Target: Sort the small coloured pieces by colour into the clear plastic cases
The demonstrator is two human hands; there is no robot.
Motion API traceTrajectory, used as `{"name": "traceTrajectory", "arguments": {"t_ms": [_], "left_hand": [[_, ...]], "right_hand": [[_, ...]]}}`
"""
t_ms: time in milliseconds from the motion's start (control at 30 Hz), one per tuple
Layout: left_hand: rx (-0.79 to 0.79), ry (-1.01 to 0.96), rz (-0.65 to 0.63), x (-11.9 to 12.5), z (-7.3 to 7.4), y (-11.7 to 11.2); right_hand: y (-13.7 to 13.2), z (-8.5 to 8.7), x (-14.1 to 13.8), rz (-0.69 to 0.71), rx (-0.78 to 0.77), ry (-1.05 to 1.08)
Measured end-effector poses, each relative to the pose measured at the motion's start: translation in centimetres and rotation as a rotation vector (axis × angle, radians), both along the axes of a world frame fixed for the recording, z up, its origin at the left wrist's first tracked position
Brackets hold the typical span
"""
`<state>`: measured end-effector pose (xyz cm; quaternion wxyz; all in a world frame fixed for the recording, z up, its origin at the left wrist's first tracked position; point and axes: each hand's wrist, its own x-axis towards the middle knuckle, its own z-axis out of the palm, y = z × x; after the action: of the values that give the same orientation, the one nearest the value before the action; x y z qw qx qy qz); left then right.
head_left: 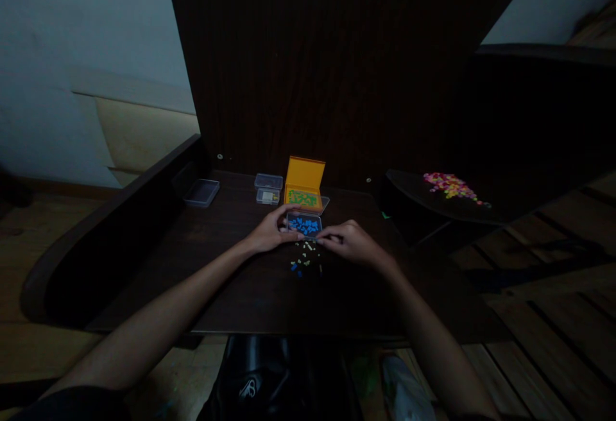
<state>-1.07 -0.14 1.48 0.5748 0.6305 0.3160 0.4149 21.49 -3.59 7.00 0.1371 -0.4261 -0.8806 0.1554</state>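
Observation:
My left hand (270, 231) is closed around the left side of a small clear plastic box (319, 220), thumb at its front and fingers at its back. Many small blue pieces (303, 226) lie inside the box, and its clear lid (325, 203) is raised behind. At the box's front right corner, my right hand (350, 241) is pinched; whatever its fingertips hold is too small to make out. Just in front, pale yellow pieces (305, 255) lie scattered on the dark wooden surface (240, 292), with a few blue pieces (295, 268) among them.
Behind the clear box stands an open orange box (306, 174) holding green pieces (302, 198). Left of it is a small open clear case (268, 196), and farther left a clear tray (203, 193). A pile of pink and yellow pieces (452, 187) rests on a curved ledge (414, 193) at right.

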Motion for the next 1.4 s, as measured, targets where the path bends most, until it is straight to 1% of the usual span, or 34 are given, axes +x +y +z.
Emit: {"name": "traceTrajectory", "arguments": {"t_ms": [100,267,367,500,633,867,1000,1133,1267,1400], "left_hand": [[0.006,0.006,0.002,0.0,0.1,-0.1],[-0.01,0.002,0.001,0.2,0.0,-0.1],[-0.009,-0.021,-0.005,0.2,-0.1,0.0],[-0.008,-0.032,-0.004,0.2,-0.2,0.1],[-0.012,-0.034,0.002,0.2,-0.2,0.2],[-0.004,-0.024,0.008,0.2,0.1,0.0],[-0.003,-0.024,0.008,0.2,0.3,0.0],[-0.005,-0.013,0.011,0.2,0.2,0.0],[-0.002,-0.024,0.019,0.2,0.2,0.0],[0.007,-0.017,0.023,0.2,0.2,0.0]], "right_hand": [[1.6,0.5,-0.4,-0.065,0.006,-0.061],[3.0,0.4,-1.4,-0.072,-0.031,-0.231],[3.3,0.4,-1.7,-0.081,-0.021,-0.284],[3.3,0.5,-1.9,-0.127,0.026,-0.314],[3.1,0.7,-1.9,-0.146,0.034,-0.322],[2.6,1.4,-1.4,-0.172,0.046,-0.259],[2.1,2.1,-1.0,-0.13,0.017,-0.244],[1.8,2.3,-1.0,-0.069,0.0,-0.325],[1.8,2.0,-1.2,-0.068,-0.004,-0.387],[1.9,2.0,-1.0,-0.098,0.009,-0.368]]}}
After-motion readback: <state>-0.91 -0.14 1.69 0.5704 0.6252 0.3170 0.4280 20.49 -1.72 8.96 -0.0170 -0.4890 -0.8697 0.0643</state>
